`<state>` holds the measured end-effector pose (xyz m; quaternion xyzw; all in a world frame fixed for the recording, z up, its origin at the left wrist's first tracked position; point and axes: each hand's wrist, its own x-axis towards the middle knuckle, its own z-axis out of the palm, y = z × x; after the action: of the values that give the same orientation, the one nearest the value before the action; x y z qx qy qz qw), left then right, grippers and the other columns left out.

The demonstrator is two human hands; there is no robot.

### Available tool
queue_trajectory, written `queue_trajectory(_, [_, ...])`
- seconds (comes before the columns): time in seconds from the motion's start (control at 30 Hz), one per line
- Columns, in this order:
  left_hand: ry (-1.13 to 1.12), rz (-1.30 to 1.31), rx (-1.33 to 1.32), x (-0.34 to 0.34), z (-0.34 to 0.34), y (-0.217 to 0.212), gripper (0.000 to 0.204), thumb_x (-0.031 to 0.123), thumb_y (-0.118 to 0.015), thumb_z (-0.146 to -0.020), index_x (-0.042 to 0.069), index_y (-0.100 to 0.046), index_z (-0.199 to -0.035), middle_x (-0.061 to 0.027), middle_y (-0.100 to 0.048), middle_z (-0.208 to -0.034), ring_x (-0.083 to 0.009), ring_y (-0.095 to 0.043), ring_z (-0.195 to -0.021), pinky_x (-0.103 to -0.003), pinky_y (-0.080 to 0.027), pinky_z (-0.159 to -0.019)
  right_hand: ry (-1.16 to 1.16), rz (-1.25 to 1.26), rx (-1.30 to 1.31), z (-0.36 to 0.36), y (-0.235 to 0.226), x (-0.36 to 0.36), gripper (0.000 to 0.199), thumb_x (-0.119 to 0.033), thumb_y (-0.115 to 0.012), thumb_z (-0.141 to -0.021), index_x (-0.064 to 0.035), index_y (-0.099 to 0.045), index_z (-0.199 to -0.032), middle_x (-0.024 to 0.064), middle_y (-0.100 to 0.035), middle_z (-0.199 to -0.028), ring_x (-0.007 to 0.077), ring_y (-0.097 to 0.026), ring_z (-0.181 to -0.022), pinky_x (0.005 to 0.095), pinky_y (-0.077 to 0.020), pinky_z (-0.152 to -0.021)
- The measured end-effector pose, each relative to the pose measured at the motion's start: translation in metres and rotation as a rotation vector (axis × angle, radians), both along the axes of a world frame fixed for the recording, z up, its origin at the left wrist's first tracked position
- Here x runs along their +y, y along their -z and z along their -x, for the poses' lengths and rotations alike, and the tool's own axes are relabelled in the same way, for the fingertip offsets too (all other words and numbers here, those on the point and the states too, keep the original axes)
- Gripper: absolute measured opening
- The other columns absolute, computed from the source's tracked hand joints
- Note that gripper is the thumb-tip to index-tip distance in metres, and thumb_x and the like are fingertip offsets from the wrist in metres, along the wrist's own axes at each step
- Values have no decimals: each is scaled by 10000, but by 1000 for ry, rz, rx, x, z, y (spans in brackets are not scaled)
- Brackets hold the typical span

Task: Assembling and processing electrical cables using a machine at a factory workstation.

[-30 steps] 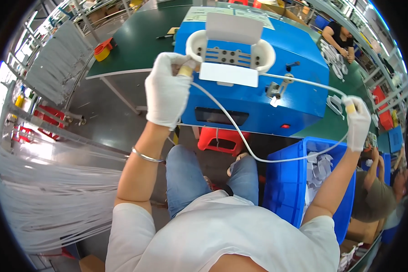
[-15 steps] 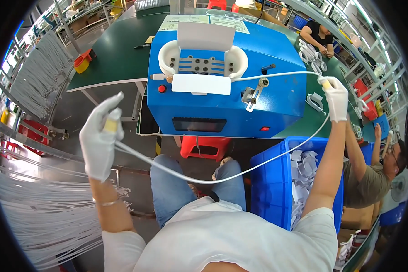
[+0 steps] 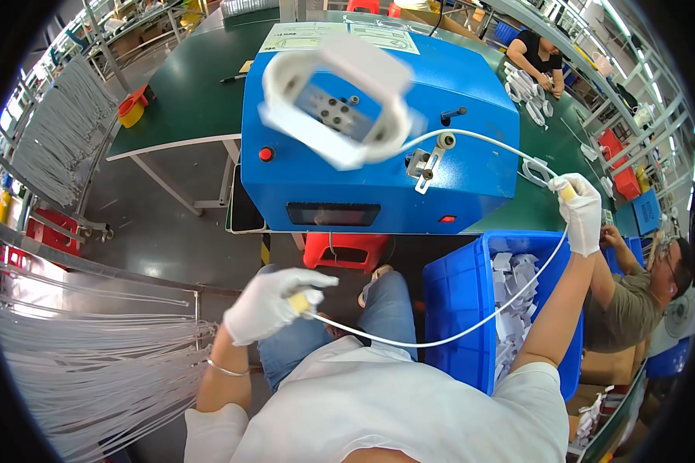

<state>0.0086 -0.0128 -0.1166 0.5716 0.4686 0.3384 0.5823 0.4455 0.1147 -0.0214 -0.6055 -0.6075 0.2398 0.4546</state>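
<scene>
A long green worktable (image 3: 185, 108) fills the upper part of the view, and on it stands a big blue machine (image 3: 455, 100) with a red button and a dark panel on its front. On top of the machine a white winding frame (image 3: 336, 96) looks blurred. At the left side, many white cables (image 3: 93, 378) hang in rows from a rack. Below the machine, to the right, there is a blue bin (image 3: 455, 301) with white bundled pieces inside, and a red stool (image 3: 336, 248) stands under the table edge.

A white cable (image 3: 448, 339) runs from a small guide roller (image 3: 443, 141) on the machine to the right hand (image 3: 581, 212), then sags in a long curve over the bin to the left hand (image 3: 269, 302). Both hands wear white gloves. The left hand is low, above the knee in jeans, and its fingers are clenched around the cable end — a yellowish tip shows there. The right hand is raised beside the machine's right corner, fingers closed around the cable.

Another person sits at the far right.
</scene>
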Motion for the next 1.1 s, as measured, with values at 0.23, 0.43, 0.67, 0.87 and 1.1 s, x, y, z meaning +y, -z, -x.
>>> queue_trajectory(0.23, [164,274,-163,3,-31,76,298,144,-590,-906,30,-590,-1182,-65,-662,-995,-119,-601,-854,-257,-507,-741,-206,157,131,39,-2,-8,196,-179,-627,-871,13,-631,-829,-50,-454,-569,8,-321,-400,173,-204,-372])
queue_trajectory(0.43, [110,208,-59,-3,-26,122,323,137,-608,-890,0,-579,-1181,-100,-649,-1060,-153,-607,-993,-270,-491,-824,-315,230,84,92,-9,-3,199,-168,-621,-855,26,-622,-810,5,-545,-606,45,-427,-389,186,-304,-356])
queue_trajectory(0.67, [61,209,144,-13,-13,133,294,24,-608,-846,-3,-609,-1139,-100,-654,-1053,-145,-617,-968,-252,-475,-855,-347,162,214,92,-8,-4,177,-172,-622,-844,3,-599,-840,47,-609,-715,53,-460,-396,177,-350,-372])
queue_trajectory(0.87, [144,203,160,-2,-32,125,244,18,-599,-843,-1,-646,-1082,-85,-661,-993,-144,-615,-879,-257,-484,-802,-348,158,296,89,1,-10,177,-160,-650,-832,3,-579,-832,39,-595,-703,40,-430,-396,173,-358,-375])
queue_trajectory(1.1, [328,122,215,29,-69,73,248,89,-606,-848,70,-659,-1090,-48,-662,-856,-79,-567,-697,-255,-492,-701,-296,146,313,98,8,-13,250,-229,-630,-875,0,-593,-784,1,-528,-565,34,-418,-388,188,-373,-370])
